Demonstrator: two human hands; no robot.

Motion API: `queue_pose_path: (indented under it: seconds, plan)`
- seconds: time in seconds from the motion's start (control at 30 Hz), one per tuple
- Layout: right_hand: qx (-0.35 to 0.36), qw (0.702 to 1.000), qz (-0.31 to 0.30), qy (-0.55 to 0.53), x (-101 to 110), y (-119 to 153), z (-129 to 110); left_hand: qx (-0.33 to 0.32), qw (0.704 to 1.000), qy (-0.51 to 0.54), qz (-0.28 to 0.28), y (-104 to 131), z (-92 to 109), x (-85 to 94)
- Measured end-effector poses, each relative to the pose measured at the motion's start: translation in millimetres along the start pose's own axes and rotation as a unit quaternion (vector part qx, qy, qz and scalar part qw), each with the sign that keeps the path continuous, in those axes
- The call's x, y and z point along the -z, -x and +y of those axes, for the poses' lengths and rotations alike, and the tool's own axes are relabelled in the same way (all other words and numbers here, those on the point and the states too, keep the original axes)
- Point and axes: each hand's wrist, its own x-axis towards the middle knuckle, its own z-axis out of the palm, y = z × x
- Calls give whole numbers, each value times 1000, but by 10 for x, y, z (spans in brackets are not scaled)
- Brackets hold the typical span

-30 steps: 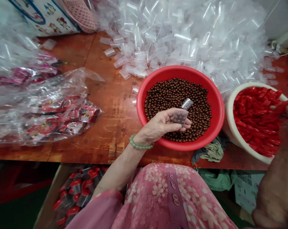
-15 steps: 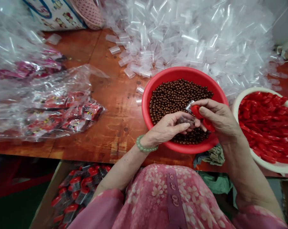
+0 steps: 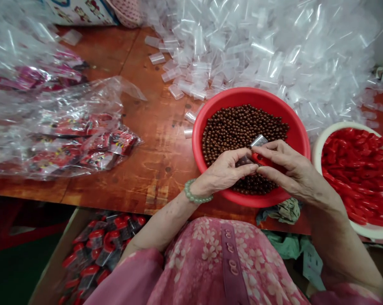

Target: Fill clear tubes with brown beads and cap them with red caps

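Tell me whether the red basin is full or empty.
Neither brimful nor empty: brown beads lie in the red basin, and its bare inner wall shows above them.

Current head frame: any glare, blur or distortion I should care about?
Head view: bright streaks across the heap of clear plastic pieces, shine on the clear bag at left; head view: left hand, right hand and brown beads fairly sharp, outer edges softer and looking stretched; head view: dark shadow below the table, lower left.
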Motion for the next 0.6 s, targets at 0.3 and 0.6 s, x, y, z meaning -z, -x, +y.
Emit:
queue_pose_path:
  seconds: [0.3, 0.6]
  plan:
    - [-10, 997, 72, 7, -33, -10, 94, -5, 1000, 27, -3, -13, -34, 9]
    - [-12, 983, 177, -50, -300, -28, 40, -42, 999, -33, 3, -36, -75, 17]
